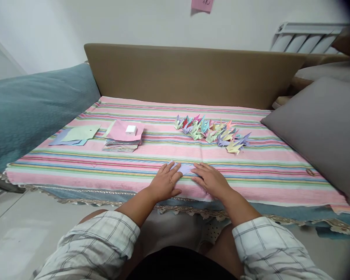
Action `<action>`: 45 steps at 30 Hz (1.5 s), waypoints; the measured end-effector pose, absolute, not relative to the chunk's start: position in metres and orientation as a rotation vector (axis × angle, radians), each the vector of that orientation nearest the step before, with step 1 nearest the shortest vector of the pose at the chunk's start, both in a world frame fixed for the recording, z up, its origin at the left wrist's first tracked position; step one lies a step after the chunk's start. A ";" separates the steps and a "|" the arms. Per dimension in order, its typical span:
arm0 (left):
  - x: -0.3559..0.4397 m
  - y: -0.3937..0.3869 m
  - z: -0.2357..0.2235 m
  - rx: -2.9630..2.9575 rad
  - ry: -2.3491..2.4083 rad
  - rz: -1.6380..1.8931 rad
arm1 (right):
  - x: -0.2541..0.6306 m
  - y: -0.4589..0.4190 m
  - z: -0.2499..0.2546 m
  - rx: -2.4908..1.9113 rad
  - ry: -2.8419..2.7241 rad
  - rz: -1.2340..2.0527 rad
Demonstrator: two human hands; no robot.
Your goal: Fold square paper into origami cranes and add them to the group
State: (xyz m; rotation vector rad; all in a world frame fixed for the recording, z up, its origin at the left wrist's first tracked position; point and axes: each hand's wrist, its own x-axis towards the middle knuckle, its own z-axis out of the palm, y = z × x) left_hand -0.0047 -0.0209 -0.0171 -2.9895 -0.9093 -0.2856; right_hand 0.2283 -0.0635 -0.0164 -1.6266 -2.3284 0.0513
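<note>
A small lavender paper (pixel 184 168) lies on the striped cloth (pixel 268 167) near its front edge. My left hand (pixel 165 181) rests on the paper's left side, fingers stretched flat on it. My right hand (pixel 210 179) presses its right side, fingers flat and pointing left. Much of the paper is hidden under both hands. Beyond the hands, a cluster of folded paper cranes (pixel 212 132) in many pastel colours sits on the cloth.
A stack of coloured paper squares (pixel 123 137) with a small white box (pixel 131 130) on top lies at the left, with loose sheets (pixel 76 135) further left. A teal blanket (pixel 32 109), a grey cushion (pixel 323 128) and a tan backrest (pixel 189 74) border the cloth.
</note>
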 end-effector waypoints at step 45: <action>-0.055 -0.024 0.016 -2.923 -1.468 -0.306 | 0.188 -0.062 -0.029 -1.488 -2.567 0.075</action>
